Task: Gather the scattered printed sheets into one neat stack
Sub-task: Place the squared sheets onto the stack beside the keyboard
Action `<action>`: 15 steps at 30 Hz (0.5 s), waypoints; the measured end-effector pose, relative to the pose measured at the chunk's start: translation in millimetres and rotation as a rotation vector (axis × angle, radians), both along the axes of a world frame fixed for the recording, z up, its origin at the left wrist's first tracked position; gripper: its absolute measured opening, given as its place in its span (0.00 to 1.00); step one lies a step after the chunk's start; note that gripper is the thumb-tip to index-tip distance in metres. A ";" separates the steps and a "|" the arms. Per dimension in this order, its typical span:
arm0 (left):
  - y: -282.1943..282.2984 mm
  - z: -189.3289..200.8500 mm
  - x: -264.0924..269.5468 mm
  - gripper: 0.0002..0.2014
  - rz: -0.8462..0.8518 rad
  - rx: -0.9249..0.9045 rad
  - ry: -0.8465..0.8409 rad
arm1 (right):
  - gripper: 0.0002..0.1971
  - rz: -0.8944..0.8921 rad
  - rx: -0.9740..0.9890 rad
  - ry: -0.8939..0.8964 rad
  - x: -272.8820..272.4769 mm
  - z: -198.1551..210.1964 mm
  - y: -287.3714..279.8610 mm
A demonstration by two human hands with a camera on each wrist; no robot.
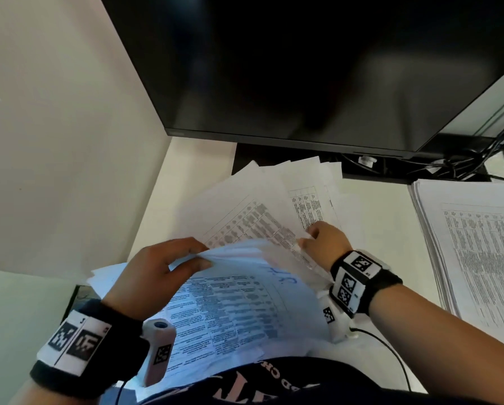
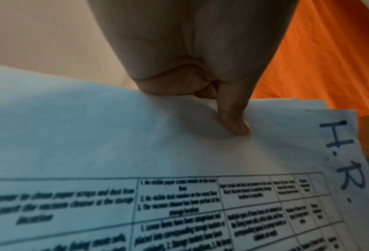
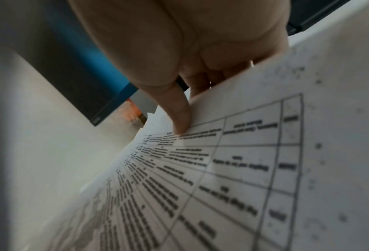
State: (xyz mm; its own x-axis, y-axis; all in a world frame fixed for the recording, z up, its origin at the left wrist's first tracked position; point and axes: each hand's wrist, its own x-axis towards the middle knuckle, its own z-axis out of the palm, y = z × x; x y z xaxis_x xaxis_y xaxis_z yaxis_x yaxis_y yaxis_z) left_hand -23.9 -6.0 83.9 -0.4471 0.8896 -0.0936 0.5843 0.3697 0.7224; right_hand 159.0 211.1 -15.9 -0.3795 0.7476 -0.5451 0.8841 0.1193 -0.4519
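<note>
A loose bundle of printed sheets (image 1: 245, 293) with tables lies bent over my lap and the desk edge. My left hand (image 1: 163, 267) pinches its upper edge between thumb and fingers; the left wrist view shows the thumb (image 2: 235, 122) pressed on the top sheet (image 2: 179, 152), which carries blue handwriting. Fanned sheets (image 1: 262, 206) spread behind it toward the monitor. My right hand (image 1: 324, 241) grips the edge of one of these raised sheets (image 3: 254, 152), thumb on its printed face and fingers behind it.
A large dark monitor (image 1: 318, 68) hangs over the back of the white desk (image 1: 385, 217). A separate thick stack of printed pages (image 1: 475, 252) lies at the right. Cables (image 1: 464, 162) tangle behind it. A wall (image 1: 55, 127) closes the left side.
</note>
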 end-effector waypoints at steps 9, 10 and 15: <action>7.5 15.3 -20.6 0.11 0.182 0.267 -0.195 | 0.08 -0.203 -0.100 0.167 59.0 12.6 25.3; 10.9 18.5 -21.3 0.11 0.213 0.307 -0.227 | 0.09 -0.223 -0.107 0.197 64.7 13.5 24.5; 40.0 17.1 -25.0 0.09 0.450 0.474 -0.445 | 0.06 -0.354 -0.223 0.391 82.6 14.7 11.0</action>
State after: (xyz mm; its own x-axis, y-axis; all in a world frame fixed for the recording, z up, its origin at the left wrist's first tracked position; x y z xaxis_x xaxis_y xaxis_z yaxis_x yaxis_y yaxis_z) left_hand -49.0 34.0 101.0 -0.7834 0.6215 -0.0042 0.0709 0.0961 0.9928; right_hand 241.6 222.1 -1.2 -0.3321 0.7491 -0.5732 0.6145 -0.2892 -0.7340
